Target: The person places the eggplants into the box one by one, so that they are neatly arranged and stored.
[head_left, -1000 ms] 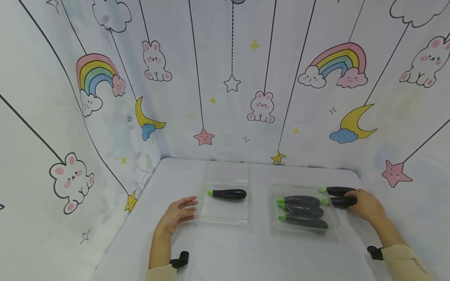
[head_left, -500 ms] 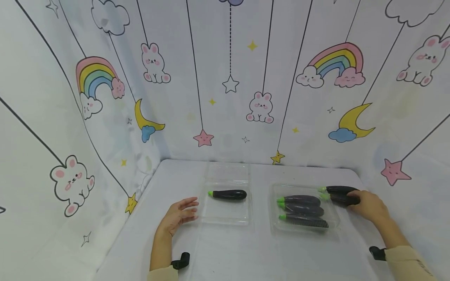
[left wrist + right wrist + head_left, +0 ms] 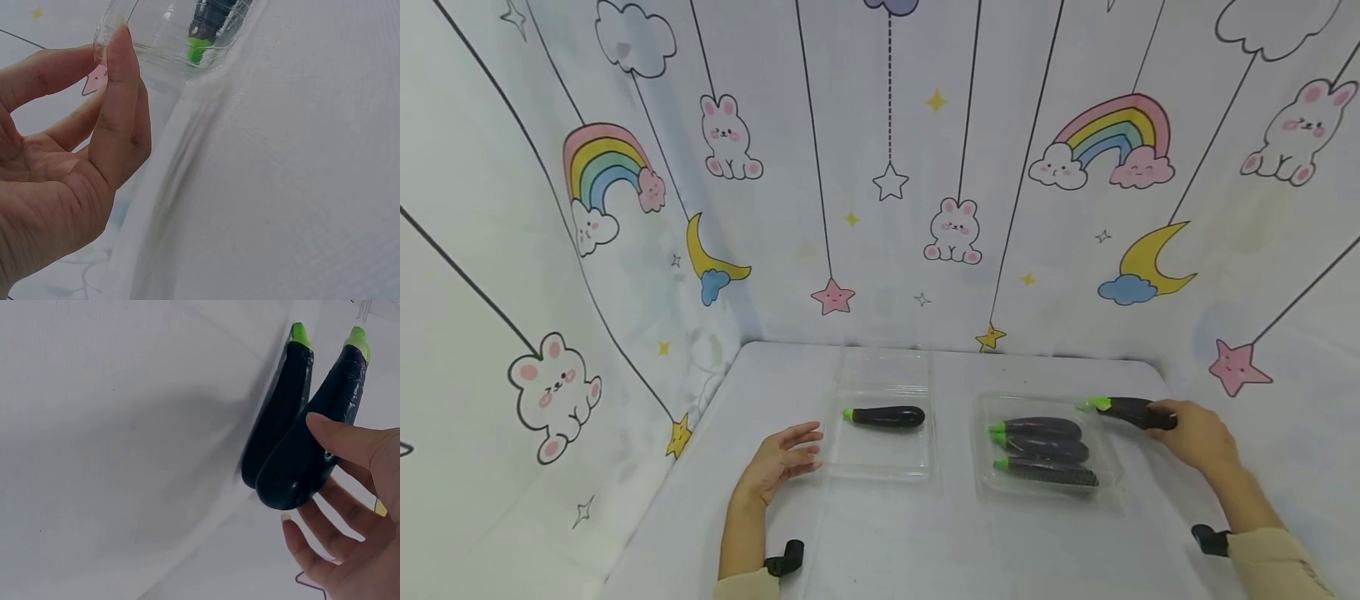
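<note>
My right hand (image 3: pixel 1198 437) grips a dark eggplant (image 3: pixel 290 472) with a green stem, thumb on one side and fingers on the other. A second eggplant (image 3: pixel 275 415) lies close beside it in the right wrist view; the head view mostly hides it behind the held one. My left hand (image 3: pixel 782 462) stays at the left edge of a clear plastic box (image 3: pixel 880 476), fingers extended and apart. In the left wrist view its fingertips overlap the box rim; contact is hard to tell. One eggplant (image 3: pixel 887 417) lies in that box, stem to the left.
A second clear box (image 3: pixel 985 482) on the right holds three eggplants (image 3: pixel 1045 450), stems to the left. The left box's clear lid (image 3: pixel 883 367) lies folded back behind it. A patterned cloth wall (image 3: pixel 880 250) rises behind the white table (image 3: pixel 955 533).
My right hand has moved slightly back and to the right with the eggplant, which now overlaps the one behind it. My left hand has stayed in place.
</note>
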`<state>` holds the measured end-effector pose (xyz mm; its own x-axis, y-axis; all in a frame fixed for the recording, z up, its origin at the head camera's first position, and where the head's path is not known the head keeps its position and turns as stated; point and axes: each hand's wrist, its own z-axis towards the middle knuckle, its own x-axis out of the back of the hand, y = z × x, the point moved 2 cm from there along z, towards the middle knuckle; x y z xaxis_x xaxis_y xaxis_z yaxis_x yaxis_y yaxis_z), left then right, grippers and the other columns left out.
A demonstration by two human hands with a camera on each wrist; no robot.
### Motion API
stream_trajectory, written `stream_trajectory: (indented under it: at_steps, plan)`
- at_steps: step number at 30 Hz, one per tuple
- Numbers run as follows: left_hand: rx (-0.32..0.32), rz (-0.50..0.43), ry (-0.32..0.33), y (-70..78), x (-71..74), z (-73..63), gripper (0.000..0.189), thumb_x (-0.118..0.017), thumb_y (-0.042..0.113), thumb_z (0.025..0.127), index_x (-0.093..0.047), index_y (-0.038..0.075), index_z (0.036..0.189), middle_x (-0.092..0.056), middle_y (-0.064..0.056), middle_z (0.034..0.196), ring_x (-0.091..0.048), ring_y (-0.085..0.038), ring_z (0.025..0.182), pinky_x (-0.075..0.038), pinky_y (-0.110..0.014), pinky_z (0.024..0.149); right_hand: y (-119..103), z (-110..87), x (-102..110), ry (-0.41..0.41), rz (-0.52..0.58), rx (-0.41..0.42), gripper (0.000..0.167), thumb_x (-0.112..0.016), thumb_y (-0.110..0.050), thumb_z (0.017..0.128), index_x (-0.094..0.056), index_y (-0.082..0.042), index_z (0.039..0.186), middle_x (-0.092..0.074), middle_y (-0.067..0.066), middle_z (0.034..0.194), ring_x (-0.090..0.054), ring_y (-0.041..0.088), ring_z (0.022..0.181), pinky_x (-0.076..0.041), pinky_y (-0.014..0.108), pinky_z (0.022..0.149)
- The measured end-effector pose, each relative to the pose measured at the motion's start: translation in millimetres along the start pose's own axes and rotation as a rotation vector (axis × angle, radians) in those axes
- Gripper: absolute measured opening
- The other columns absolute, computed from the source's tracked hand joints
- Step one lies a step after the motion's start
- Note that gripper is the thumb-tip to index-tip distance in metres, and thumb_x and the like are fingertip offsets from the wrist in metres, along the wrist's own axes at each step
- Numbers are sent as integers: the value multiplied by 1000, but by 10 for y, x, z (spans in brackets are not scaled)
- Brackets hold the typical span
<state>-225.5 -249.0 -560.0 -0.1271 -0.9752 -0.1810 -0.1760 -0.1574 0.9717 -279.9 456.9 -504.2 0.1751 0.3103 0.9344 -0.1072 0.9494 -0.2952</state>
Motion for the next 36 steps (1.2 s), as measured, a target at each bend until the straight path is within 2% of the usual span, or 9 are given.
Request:
stream_trajectory:
  at_steps: [10, 18, 27, 36]
  plan:
    - [4, -14, 1, 15, 1, -4, 63, -64, -12, 92, -43, -11, 151, -57, -27, 140, -61, -25, 109, -63, -37, 89, -88, 15, 125, 43, 11, -18, 52, -84, -22, 84, -67, 1, 127, -58, 42, 129, -54, 64, 112, -49, 72, 75]
    - [10, -15, 14, 8, 7, -6, 62, -64, -12, 92, -44, -11, 151, -55, -29, 142, -61, -25, 109, -63, -37, 88, -267, 24, 240, 73, 26, 4, 52, -84, -22, 85, -67, 1, 128, -60, 41, 127, -55, 61, 110, -49, 71, 74]
    - [12, -12, 20, -10, 10, 0, 63, -66, -13, 91, -45, -10, 151, -52, -32, 144, -61, -23, 107, -63, -37, 88, -512, 14, 353, 115, 9, 47, 51, -86, -21, 85, -68, 0, 128, -60, 40, 126, -55, 61, 112, -47, 73, 78]
    - [2, -5, 5, 4, 12, -14, 62, -65, -11, 93, -43, -11, 151, -54, -30, 142, -61, -25, 108, -63, -38, 90, -726, 0, 472, 146, 4, 81, 52, -85, -23, 86, -67, -1, 129, -60, 40, 125, -54, 62, 112, -47, 74, 79]
